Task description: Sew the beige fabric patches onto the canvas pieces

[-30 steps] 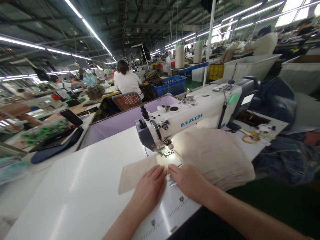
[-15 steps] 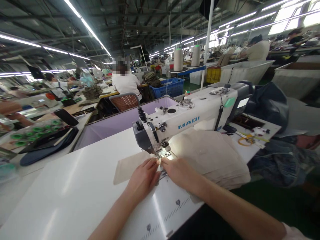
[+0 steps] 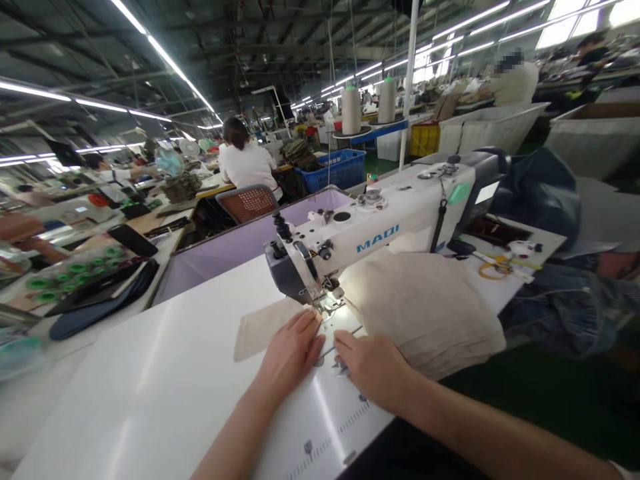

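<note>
A white sewing machine (image 3: pixel 377 237) stands on the table, its lamp lighting the needle area. My left hand (image 3: pixel 295 343) lies left of the presser foot (image 3: pixel 331 301), fingertips holding the edge of a small beige cloth piece (image 3: pixel 257 327) at the foot. Part of that cloth is hidden under the fingers. In front of the needle plate (image 3: pixel 340 327), my right hand (image 3: pixel 375 363) is closed, index finger and thumb forward. A small grey metal tool that looks like thread snips (image 3: pixel 341 367) pokes out below its fingers. Stacked beige cloth panels (image 3: pixel 420 313) lie right of the needle.
Yellow-handled scissors (image 3: pixel 495 268) and other small items lie at the table's right end. Behind the machine is a lilac-lined bin (image 3: pixel 210 267). Green-ended spools (image 3: pixel 75 270) and a dark phone-like object (image 3: pixel 133 240) are on the left. A person in white (image 3: pixel 247 163) sits ahead.
My right hand has drawn back from the presser foot toward me, baring the needle plate and the grey metal tool. My left hand stays on the cloth edge. The view has shifted slightly.
</note>
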The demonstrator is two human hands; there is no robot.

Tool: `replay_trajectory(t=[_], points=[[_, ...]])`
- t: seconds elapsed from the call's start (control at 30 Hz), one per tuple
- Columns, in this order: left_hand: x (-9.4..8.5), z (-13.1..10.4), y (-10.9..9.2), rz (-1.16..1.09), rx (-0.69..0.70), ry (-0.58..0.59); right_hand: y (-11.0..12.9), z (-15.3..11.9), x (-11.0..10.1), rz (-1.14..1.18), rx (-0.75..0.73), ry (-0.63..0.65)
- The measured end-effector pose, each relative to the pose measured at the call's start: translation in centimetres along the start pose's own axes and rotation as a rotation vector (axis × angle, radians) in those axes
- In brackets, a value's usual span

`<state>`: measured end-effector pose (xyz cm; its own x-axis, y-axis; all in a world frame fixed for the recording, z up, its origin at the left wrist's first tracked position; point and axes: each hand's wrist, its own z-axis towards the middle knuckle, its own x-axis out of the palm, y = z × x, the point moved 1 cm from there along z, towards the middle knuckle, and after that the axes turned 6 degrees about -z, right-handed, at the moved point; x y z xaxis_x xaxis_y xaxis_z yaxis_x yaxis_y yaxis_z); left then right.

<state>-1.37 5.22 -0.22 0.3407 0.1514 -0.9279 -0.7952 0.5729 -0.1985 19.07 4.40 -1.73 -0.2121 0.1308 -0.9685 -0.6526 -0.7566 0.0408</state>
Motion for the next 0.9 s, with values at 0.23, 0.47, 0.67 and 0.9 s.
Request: replay_trajectory(t=[0.23,0.47,0.67,0.9], points=[[0.06,0.08,0.27,0.022,-0.020,0.028,0.44,-0.48,0.83,0.029,0.024,-0.088],[0.06,0.34,0.68,0.020,-0.031,0.016,0.46,-0.28,0.02,0.032,0.029,-0.060],[0.23,0.43,0.81,0.024,-0.031,0.004,0.50,-0.36,0.35,0.011,0.027,-0.081],[0.17,0.23,0.88,0.018,-0.067,0.002,0.51,-0.30,0.49,0.006,0.031,-0.076]])
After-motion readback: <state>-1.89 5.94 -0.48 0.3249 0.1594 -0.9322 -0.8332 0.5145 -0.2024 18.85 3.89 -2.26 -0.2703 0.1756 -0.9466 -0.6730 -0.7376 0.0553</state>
